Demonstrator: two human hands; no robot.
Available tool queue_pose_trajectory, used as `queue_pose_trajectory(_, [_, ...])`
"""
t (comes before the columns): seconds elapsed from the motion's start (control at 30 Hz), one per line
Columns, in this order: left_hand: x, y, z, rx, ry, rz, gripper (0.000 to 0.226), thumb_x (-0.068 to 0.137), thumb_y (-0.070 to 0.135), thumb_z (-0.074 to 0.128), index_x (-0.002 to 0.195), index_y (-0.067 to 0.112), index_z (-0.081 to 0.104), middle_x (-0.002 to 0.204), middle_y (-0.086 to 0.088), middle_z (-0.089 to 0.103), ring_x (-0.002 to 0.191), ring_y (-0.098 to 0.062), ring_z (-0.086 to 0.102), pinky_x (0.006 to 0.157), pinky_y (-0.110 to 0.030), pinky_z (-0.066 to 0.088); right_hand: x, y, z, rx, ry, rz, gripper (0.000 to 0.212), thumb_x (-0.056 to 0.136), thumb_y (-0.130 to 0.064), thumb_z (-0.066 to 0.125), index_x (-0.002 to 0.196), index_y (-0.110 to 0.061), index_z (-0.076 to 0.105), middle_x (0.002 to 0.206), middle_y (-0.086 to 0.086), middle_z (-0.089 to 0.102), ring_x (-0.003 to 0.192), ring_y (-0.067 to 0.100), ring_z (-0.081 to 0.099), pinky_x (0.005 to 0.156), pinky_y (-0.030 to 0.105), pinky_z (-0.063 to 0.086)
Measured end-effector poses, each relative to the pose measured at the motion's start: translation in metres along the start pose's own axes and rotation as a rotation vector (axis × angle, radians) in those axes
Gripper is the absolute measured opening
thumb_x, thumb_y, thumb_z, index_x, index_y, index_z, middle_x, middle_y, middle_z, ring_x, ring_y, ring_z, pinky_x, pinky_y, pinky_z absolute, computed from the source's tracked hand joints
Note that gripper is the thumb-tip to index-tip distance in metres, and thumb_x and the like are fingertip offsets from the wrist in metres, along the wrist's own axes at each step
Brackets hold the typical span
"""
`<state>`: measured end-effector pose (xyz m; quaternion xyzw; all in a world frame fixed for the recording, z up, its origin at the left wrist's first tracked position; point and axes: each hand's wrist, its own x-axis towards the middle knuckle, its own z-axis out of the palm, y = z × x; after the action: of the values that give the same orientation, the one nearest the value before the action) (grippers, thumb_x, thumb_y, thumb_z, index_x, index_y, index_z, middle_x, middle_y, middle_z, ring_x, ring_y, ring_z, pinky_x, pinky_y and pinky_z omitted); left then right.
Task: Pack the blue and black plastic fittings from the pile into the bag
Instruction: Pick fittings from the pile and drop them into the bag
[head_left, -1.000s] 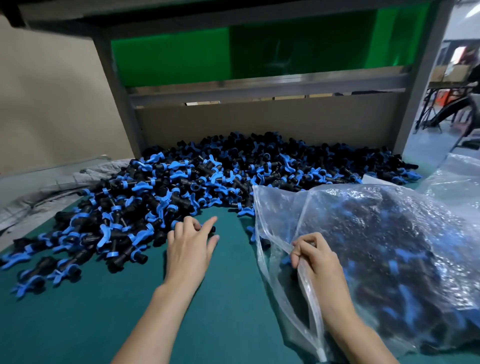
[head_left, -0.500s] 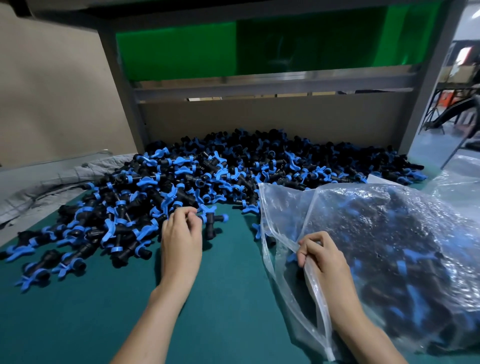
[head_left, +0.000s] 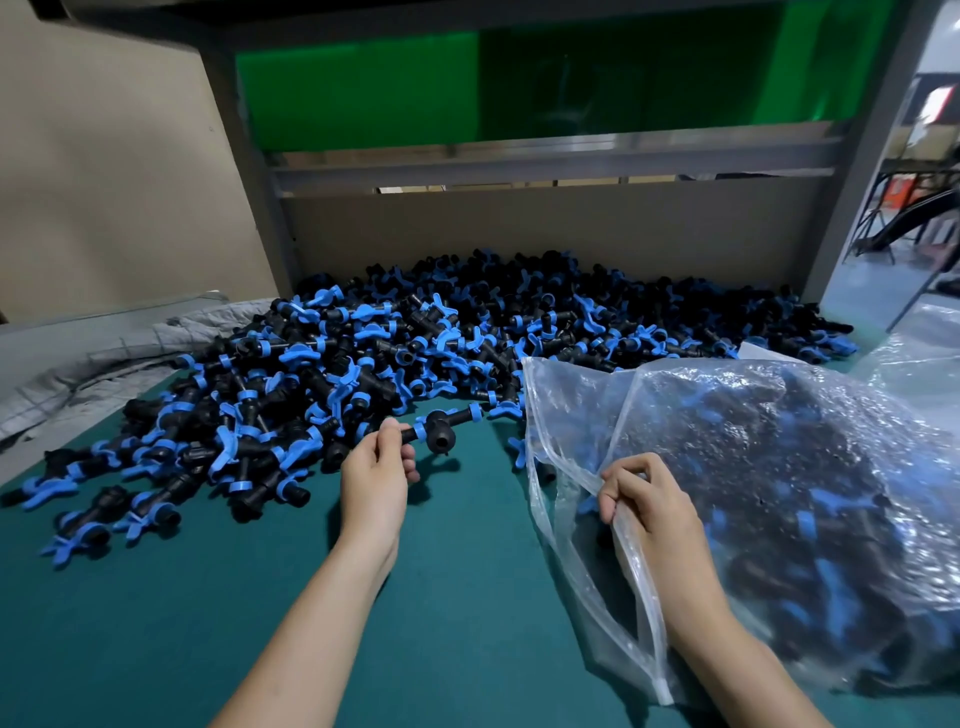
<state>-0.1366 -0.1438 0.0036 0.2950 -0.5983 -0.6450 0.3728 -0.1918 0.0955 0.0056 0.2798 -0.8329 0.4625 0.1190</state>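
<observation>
A wide pile of blue and black plastic fittings (head_left: 395, 358) covers the back and left of the green table (head_left: 171, 623). My left hand (head_left: 375, 480) pinches one black T-shaped fitting (head_left: 441, 428) with blue rings by one end, lifted just above the table at the pile's front edge. On the right lies a clear plastic bag (head_left: 779, 499), bulging with fittings. My right hand (head_left: 647, 506) grips the bag's upper rim and holds the mouth open toward the pile.
A grey quilted cloth (head_left: 104, 358) lies at the left edge of the table. A cardboard back wall (head_left: 519, 228) and a grey metal frame (head_left: 249, 171) close off the rear. More clear plastic (head_left: 924, 364) lies at the far right.
My left hand reached into the pile's edge, closed on one fitting and has drawn it back and up, off the pile. My right hand keeps its grip on the bag rim.
</observation>
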Motion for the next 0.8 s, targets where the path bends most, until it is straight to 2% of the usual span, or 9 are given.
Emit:
queue_pose_trajectory(0.3, [0.0038, -0.0028, 0.0003, -0.149, 0.019, -0.103, 0.03, 0.102, 0.033, 0.049, 0.086, 0.012, 0.063, 0.07, 0.003, 0.054, 0.058, -0.007, 0.05, 0.061, -0.023, 0.048, 0.0005, 0.0005, 0.0011, 0.002, 0.012, -0.008, 0.044, 0.078, 0.012, 0.055, 0.059, -0.028, 0.048, 0.092, -0.01, 0.053, 0.082, 0.017, 0.054, 0.075, 0.036, 0.043])
queue_pose_trajectory(0.67, [0.0046, 0.0013, -0.0004, -0.256, 0.061, -0.196, 0.028, 0.102, 0.029, 0.05, 0.085, 0.01, 0.06, 0.069, 0.001, 0.052, 0.054, -0.006, 0.049, 0.055, -0.02, 0.048, 0.0008, 0.0024, 0.0021, 0.008, 0.014, -0.014, 0.045, 0.076, 0.014, 0.054, 0.059, -0.027, 0.048, 0.093, -0.01, 0.052, 0.084, 0.021, 0.054, 0.078, 0.041, 0.044])
queue_pose_trajectory(0.73, [0.0064, 0.002, -0.0011, -0.335, 0.055, -0.268, 0.025, 0.103, 0.025, 0.049, 0.087, 0.009, 0.059, 0.072, 0.0, 0.053, 0.06, -0.009, 0.049, 0.056, -0.022, 0.047, 0.0009, 0.003, 0.0023, 0.004, 0.013, -0.016, 0.046, 0.076, 0.014, 0.054, 0.059, -0.028, 0.048, 0.093, -0.01, 0.052, 0.085, 0.021, 0.054, 0.078, 0.041, 0.044])
queue_pose_trajectory(0.8, [0.0089, 0.0034, -0.002, -0.58, 0.001, -0.449, 0.023, 0.105, 0.018, 0.044, 0.089, 0.006, 0.056, 0.074, -0.003, 0.053, 0.063, -0.01, 0.047, 0.055, -0.021, 0.044, 0.0009, 0.0033, 0.0023, 0.003, 0.012, -0.015, 0.047, 0.076, 0.013, 0.053, 0.059, -0.029, 0.048, 0.093, -0.011, 0.052, 0.085, 0.02, 0.054, 0.077, 0.041, 0.044])
